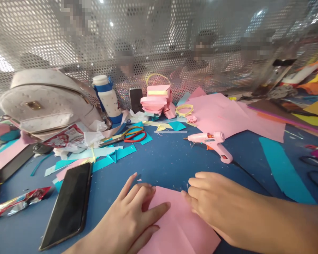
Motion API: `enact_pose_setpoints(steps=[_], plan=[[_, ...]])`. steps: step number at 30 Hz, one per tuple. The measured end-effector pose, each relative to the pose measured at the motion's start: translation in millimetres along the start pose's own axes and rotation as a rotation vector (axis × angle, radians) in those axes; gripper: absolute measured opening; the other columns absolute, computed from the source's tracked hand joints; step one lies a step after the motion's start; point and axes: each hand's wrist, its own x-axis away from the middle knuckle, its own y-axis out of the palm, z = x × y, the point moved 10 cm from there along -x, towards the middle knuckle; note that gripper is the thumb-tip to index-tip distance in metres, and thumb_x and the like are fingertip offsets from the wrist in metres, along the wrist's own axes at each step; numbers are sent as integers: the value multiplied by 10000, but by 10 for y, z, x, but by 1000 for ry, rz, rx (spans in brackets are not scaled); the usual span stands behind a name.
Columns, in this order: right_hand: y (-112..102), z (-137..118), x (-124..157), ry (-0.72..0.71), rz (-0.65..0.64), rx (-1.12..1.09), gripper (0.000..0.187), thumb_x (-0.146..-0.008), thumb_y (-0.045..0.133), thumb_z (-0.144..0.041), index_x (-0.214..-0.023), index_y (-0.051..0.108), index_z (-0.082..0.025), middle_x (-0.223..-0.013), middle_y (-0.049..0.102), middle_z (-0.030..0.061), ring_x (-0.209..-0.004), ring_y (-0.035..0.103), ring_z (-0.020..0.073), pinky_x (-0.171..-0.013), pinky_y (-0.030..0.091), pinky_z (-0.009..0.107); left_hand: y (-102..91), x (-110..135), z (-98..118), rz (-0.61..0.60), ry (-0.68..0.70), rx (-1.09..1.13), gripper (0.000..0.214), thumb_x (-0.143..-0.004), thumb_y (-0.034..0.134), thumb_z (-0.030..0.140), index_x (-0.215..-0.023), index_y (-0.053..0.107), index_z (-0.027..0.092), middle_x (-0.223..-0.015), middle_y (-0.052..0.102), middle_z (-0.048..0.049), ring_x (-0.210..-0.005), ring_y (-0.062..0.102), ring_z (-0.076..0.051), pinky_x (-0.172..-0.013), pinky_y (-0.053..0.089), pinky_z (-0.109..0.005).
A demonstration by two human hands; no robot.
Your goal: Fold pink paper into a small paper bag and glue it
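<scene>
A pink paper sheet (175, 225) lies on the blue table (161, 158) right in front of me. My left hand (129, 215) rests flat on its left part, fingers stretched and slightly spread. My right hand (214, 201) presses on the sheet's upper right edge with fingers curled together, knuckles up. Neither hand lifts the paper; both press it against the table.
A black phone (69, 204) lies left of my left hand. A pink glue gun (214, 143) with its cord sits behind my right hand. Scissors (132, 135), paper scraps, a white bag (42, 102), a bottle (108, 97) and a pink paper craft (156, 98) stand farther back.
</scene>
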Motion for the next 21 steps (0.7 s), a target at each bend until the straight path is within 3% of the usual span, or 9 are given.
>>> enact_pose_setpoints(steps=[2, 5, 7, 11, 14, 17, 21], plan=[[55, -64, -59, -27, -30, -6, 136, -645, 657, -111, -676, 591, -227, -656, 597, 18, -686, 524, 222, -716, 363, 407, -35, -89, -43, -60, -94, 123, 340, -970, 489, 259, -1283, 582, 351, -1112, 562, -49, -1079, 552, -201, -1139, 249, -554], [53, -44, -184, 12, 5, -25, 211, -738, 674, -88, -636, 549, -224, -623, 563, 1, -675, 525, 213, -632, 316, 373, -74, -256, -171, -58, -241, 347, 232, -962, 485, 190, -1017, 690, 284, -1078, 589, -26, -1007, 571, -164, -950, 435, -349], [49, 64, -267, 103, 32, -49, 164, -820, 719, -234, -722, 589, -211, -699, 609, 1, -706, 562, 211, -605, 313, 356, -95, -369, -278, -13, -299, 410, 204, -938, 522, 161, -839, 684, 236, -977, 622, 3, -932, 583, -144, -910, 417, -310], [167, 213, -356, 192, -20, -165, 378, -820, 715, -521, -925, 600, -176, -875, 668, 19, -777, 626, 218, -594, 349, 334, -34, -537, -439, -44, -348, 511, 77, -856, 651, 212, -781, 643, 196, -826, 650, 30, -781, 597, -123, -766, 433, -247], [241, 248, -359, 193, -65, -262, 358, -844, 691, -514, -933, 582, -185, -903, 678, 17, -794, 645, 219, -598, 361, 320, -44, -591, -505, -71, -378, 528, 92, -861, 630, 268, -820, 615, 187, -778, 647, 30, -726, 594, -126, -660, 432, -228], [252, 281, -353, 210, -104, -331, 327, -855, 683, -495, -928, 584, -192, -928, 688, 20, -833, 656, 226, -610, 368, 305, -36, -614, -490, -121, -369, 530, 100, -887, 544, 232, -875, 634, 191, -809, 664, 24, -743, 599, -126, -673, 442, -226], [208, 287, -357, 220, -172, -425, 340, -832, 696, -509, -918, 599, -195, -945, 688, 19, -854, 657, 228, -616, 363, 286, 41, -619, -462, -192, -341, 495, 58, -787, 664, 212, -834, 670, 179, -810, 655, 13, -716, 579, -126, -653, 434, -221]])
